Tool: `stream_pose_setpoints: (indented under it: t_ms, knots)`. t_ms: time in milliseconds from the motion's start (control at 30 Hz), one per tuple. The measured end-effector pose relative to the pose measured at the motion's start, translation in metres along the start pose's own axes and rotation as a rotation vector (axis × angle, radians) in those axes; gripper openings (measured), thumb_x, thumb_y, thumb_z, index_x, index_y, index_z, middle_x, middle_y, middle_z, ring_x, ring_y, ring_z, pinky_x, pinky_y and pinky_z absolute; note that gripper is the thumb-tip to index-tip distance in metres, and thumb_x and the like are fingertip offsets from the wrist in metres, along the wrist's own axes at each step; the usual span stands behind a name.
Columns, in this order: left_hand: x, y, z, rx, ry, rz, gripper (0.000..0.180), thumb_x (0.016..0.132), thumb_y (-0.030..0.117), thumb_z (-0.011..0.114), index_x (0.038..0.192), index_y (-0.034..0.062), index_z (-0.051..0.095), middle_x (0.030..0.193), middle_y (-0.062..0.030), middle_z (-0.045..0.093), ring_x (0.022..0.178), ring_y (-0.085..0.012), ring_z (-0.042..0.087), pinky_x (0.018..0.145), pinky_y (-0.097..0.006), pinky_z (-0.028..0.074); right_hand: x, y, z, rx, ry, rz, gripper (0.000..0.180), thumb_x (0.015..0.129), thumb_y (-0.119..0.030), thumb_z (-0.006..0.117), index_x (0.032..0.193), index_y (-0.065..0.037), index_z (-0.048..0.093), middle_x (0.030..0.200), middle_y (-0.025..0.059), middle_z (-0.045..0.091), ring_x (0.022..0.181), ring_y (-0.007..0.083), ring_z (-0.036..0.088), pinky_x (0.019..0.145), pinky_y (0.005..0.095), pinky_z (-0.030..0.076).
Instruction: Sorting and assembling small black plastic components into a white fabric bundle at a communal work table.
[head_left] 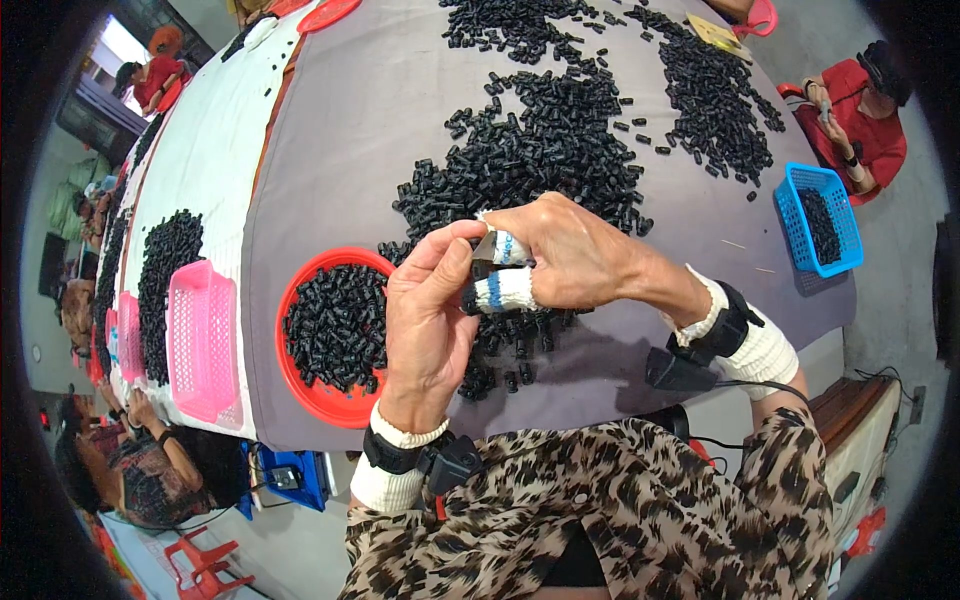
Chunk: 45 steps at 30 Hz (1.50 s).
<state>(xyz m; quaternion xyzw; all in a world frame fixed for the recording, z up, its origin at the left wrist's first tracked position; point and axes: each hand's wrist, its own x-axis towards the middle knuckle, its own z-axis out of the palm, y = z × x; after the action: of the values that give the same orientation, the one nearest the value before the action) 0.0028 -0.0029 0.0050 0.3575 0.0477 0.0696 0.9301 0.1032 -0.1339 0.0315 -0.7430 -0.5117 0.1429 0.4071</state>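
Note:
My left hand [430, 325] is raised over the table with thumb and fingers pinched together, and a small black cylindrical piece [470, 297] shows at its fingertips. My right hand [585, 250] meets it from the right, fingers curled inward. White wraps with blue marks [505, 290] cover fingers of the right hand. Between the two hands a short greyish strip [485, 247] shows; its kind and what the right fingers grip are partly hidden. Just beyond the hands spreads a large pile of similar black pieces [530, 150].
A red round basin [285, 350] full of black pieces stands left of my hands. Pink baskets [203, 345] sit farther left; a blue basket [848, 245] holding pieces is at the right edge. Co-workers sit around the grey-covered table [340, 170]. Cables hang from my wrist devices [455, 463].

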Motion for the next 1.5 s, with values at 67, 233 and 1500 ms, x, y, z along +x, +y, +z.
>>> stream_pose_setpoints:
  t_ms: [67,233,1500]
  knots:
    - [0.000,0.000,0.000,0.003,0.001,0.003,0.022,0.087,0.012,0.056,0.104,-0.0018,0.055,0.096,-0.0094,0.061,0.085,-0.0163,0.061,0.076,-0.028,0.051,0.000,-0.003,-0.002,0.051,-0.011,0.015,0.028,0.070,-0.022,0.064,0.075,0.004,0.054,0.065,0.0210,0.058,0.058,0.0364,0.057,0.056,0.0408,0.044]
    - [0.001,0.000,0.003,0.104,0.039,0.055,0.019,0.087,0.010,0.056,0.101,-0.0018,0.058,0.092,-0.0065,0.062,0.083,-0.0117,0.059,0.075,-0.025,0.048,0.001,-0.005,-0.004,0.086,-0.044,0.050,0.028,0.071,-0.024,0.063,0.074,0.003,0.055,0.064,0.0192,0.058,0.057,0.0347,0.056,0.056,0.0397,0.044]
    - [0.001,-0.003,-0.001,-0.026,-0.010,0.017,0.022,0.088,0.013,0.053,0.106,-0.0013,0.056,0.096,-0.0079,0.061,0.087,-0.0147,0.059,0.078,-0.029,0.050,0.002,-0.009,-0.005,0.096,-0.025,0.097,0.034,0.067,-0.028,0.068,0.071,0.003,0.055,0.060,0.0172,0.056,0.053,0.0304,0.053,0.054,0.0385,0.042]
